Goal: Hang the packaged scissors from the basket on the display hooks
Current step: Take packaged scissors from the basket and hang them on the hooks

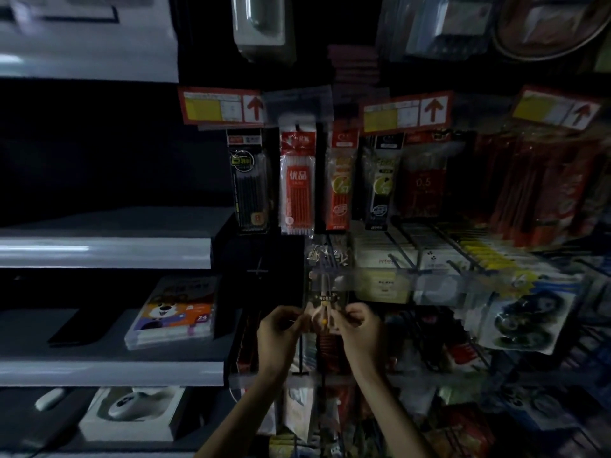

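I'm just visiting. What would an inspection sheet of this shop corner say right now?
Surface: grey shelves on the left, dimly lit.
Job's things: packaged scissors, one pack, held up between both hands.
Clutter: cartoon-dog box lying on a shelf.
Hands: left hand and right hand each pinch a side of the pack.
Cables: nothing seen.
Surroundings: pen packs hanging under red-arrow price tags.
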Available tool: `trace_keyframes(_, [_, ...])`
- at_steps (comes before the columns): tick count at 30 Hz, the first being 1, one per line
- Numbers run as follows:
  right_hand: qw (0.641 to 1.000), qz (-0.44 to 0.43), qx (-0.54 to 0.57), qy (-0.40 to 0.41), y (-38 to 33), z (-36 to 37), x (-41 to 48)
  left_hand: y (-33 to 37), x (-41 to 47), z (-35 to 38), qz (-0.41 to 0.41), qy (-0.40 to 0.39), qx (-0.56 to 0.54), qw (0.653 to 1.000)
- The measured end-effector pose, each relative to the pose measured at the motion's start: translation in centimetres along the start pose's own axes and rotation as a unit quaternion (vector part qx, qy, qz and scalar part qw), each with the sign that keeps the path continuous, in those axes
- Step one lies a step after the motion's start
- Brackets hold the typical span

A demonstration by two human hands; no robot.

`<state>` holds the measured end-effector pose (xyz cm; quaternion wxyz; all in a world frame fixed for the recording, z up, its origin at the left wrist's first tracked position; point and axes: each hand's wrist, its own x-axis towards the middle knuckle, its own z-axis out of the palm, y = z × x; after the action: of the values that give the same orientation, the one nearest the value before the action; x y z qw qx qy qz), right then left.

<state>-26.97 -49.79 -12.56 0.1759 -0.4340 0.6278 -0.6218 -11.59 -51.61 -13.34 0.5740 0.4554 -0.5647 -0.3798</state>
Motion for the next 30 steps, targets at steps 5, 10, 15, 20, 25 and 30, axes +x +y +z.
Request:
trace_keyframes(5, [1.0, 0.013, 0.007, 0.001, -0.7, 0.9, 1.6, -0.2, 1.7, 0.6, -0.002, 0.009, 0.005, 1.0])
trace_keyframes(10, [0.999, 0.01, -0.033, 0.016, -1.0, 1.1, 2.0, -1.0, 2.7, 1.2, -0.019, 0.009, -0.005, 1.0])
trace_keyframes(15, [0.999, 0.015, -0.03, -0.006, 0.7, 1.7, 2.6, -2.0, 2.1, 1.4, -0.021, -0.009, -0.001, 1.0])
trace_keyframes(20, [0.998, 0.036, -0.045, -0.027, 1.8, 2.0, 2.4, -2.7, 2.1, 1.0, -0.058, -0.022, 0.0, 0.998])
trace_keyframes(25, [0.997, 0.054, -0.05, -0.037, 2.1, 2.3, 1.9, -3.0, 1.7, 1.2, -0.065, -0.03, 0.016, 0.997])
trace_keyframes(30, [0.998, 0.052, -0.041, 0.003, 1.8, 2.6, 2.1, -2.5, 0.8, 1.9, -0.063, -0.053, -0.006, 0.997])
